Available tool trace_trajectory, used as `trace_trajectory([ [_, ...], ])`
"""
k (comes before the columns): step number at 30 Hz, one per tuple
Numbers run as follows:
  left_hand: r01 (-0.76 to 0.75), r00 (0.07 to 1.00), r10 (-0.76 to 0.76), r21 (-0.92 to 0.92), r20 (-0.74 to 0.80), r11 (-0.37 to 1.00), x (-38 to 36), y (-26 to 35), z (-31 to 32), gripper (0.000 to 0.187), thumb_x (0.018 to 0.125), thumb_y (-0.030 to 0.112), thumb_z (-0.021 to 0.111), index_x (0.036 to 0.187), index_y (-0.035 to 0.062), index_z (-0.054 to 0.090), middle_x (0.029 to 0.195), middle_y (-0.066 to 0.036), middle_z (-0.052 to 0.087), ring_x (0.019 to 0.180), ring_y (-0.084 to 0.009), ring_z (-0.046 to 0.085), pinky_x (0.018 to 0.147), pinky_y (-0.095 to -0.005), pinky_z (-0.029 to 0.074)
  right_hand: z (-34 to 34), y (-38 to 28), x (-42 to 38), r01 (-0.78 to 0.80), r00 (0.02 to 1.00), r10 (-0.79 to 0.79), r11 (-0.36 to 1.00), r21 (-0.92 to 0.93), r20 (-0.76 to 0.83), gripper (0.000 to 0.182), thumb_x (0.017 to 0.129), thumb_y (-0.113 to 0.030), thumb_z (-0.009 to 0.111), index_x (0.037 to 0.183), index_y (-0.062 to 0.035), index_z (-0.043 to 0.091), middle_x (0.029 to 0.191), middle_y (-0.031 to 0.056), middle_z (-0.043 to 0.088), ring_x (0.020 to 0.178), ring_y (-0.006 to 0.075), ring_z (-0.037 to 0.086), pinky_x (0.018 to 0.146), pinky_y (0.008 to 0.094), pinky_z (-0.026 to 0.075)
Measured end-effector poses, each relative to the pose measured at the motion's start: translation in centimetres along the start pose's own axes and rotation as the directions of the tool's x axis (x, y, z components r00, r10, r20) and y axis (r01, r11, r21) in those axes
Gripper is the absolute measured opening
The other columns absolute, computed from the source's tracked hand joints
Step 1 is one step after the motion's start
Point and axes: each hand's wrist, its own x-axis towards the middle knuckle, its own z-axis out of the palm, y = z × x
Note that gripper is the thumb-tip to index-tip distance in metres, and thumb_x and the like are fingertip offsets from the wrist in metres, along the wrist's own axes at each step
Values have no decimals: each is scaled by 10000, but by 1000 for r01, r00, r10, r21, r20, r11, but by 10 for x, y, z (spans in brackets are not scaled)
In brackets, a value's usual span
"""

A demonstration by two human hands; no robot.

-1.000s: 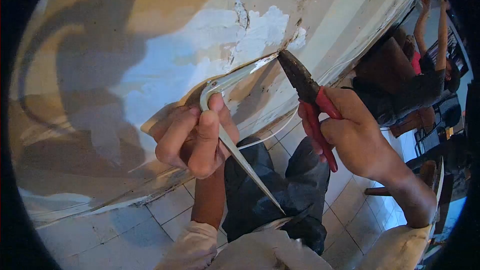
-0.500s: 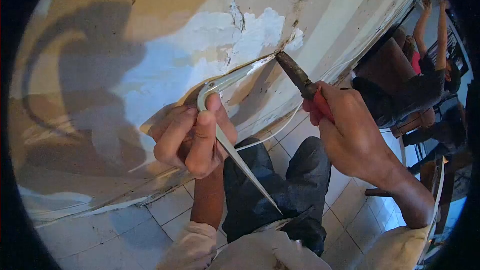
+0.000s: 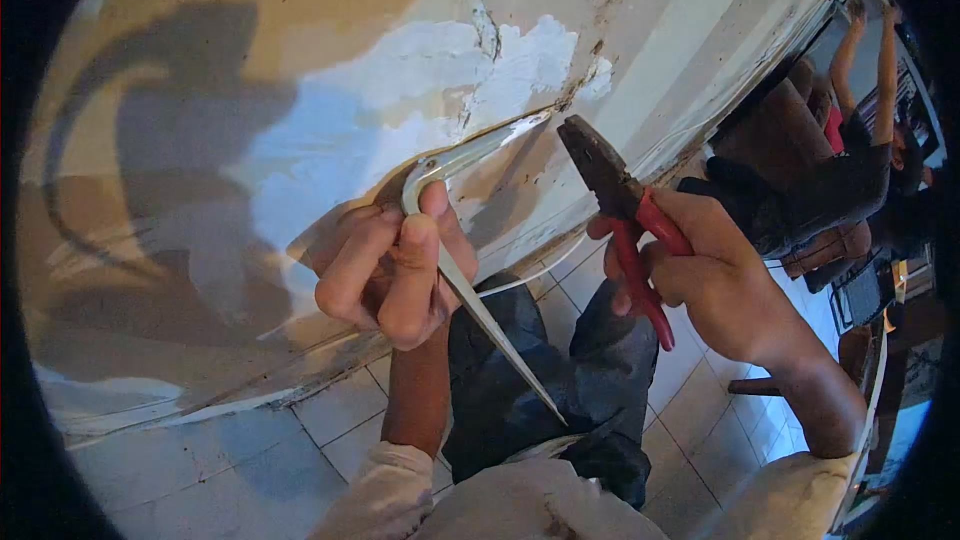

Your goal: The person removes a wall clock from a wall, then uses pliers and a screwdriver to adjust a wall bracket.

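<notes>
My left hand (image 3: pixel 395 265) is closed on a pale metal shelf bracket (image 3: pixel 495 340), thumb and fingers pinching it near its bend. One arm of the bracket lies along the wall (image 3: pixel 360 90); the other sticks out toward my lap and narrows to a point. My right hand (image 3: pixel 705 275) grips pliers (image 3: pixel 605 175) by their red handles, which are spread somewhat apart. The dark jaws sit just off the bracket's far end, pointing up and left. Whether a nail or screw is in that end is too small to tell.
White patches and cracks mark the wall. A thin white cable (image 3: pixel 535 278) runs along its base above the tiled floor (image 3: pixel 320 475). My knees (image 3: pixel 605 360) are below my hands. At the right, another person (image 3: pixel 840 180) has both arms raised, beside brown furniture (image 3: pixel 775 125).
The pliers have come away from the bracket's far end, turned in my right hand, and their handles now show apart. My left hand and the bracket have stayed nearly in place.
</notes>
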Motion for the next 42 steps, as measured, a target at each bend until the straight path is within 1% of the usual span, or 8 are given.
trace_trajectory([
  [14, -8, 1000, 9, -36, 14, 999, -1, -1, 0, 331, 831, 65, 754, 1059, 76, 514, 1011, -98, 461, 869, -209, 547, 711, -312, 519, 1, -5, 9, -51, 999, 49, 992, 114, 21, 341, 826, -59, 398, 1115, 61, 532, 904, 83, 577, 739, 157, 595, 612, 285, 496],
  [17, 4, 1000, -4, -24, 15, 1000, 2, 0, 0, 340, 828, 50, 751, 1064, 107, 513, 1001, -85, 451, 832, -195, 524, 680, -300, 494, 1, -10, 9, -76, 997, 74, 994, 77, 24, 495, 708, -23, 453, 1190, 44, 541, 935, 127, 607, 775, 206, 664, 698, 301, 527],
  [26, 44, 998, -44, -21, 33, 999, 3, 3, -1, 385, 810, 27, 760, 1080, 170, 525, 993, -64, 436, 789, -173, 489, 637, -273, 452, 15, -6, 13, -86, 993, 94, 990, 111, -68, 212, 796, -37, 394, 932, 21, 546, 699, 67, 530, 646, 162, 555, 555, 302, 456],
  [31, 22, 1000, -22, 1, 13, 1000, 2, 1, -1, 376, 803, 33, 771, 1069, 161, 538, 987, -70, 441, 759, -167, 501, 631, -272, 456, 14, 13, 19, 108, 981, -132, 980, -166, -142, 194, 774, -19, 407, 877, 46, 558, 719, 133, 553, 657, 220, 561, 593, 347, 434],
  [35, 30, 999, -31, -47, -27, 998, -1, 1, 3, 383, 795, 27, 778, 1085, 151, 562, 997, -78, 448, 766, -168, 517, 619, -273, 464, 12, 10, 16, 45, 991, -51, 998, -49, -123, 194, 771, -9, 427, 886, 65, 565, 744, 196, 579, 709, 289, 577, 648, 379, 450],
  [39, 25, 1000, -26, -61, -14, 998, -1, -1, 1, 393, 787, 15, 781, 1099, 142, 580, 1005, -81, 453, 772, -171, 527, 614, -274, 473, 7, 17, 22, 189, 966, -239, 916, -354, -102, 269, 754, 6, 386, 975, 31, 537, 770, 71, 558, 569, 152, 530, 508, 293, 455],
  [41, 34, 999, -36, -72, -20, 997, -1, 0, 2, 361, 795, 15, 772, 1079, 126, 579, 1005, -81, 452, 794, -178, 534, 635, -283, 480, 2, 22, 24, 293, 908, -413, 747, -597, -73, 274, 760, 0, 387, 983, 32, 542, 779, 77, 564, 555, 146, 523, 493, 289, 449],
  [42, 47, 998, -49, -73, -27, 996, -2, 2, 3, 325, 806, 19, 763, 1055, 113, 576, 1003, -81, 450, 814, -184, 538, 656, -292, 486, 4, 20, 23, 241, 943, -318, 856, -458, -98, 274, 759, 2, 386, 981, 32, 543, 773, 76, 563, 562, 149, 530, 496, 293, 451],
])
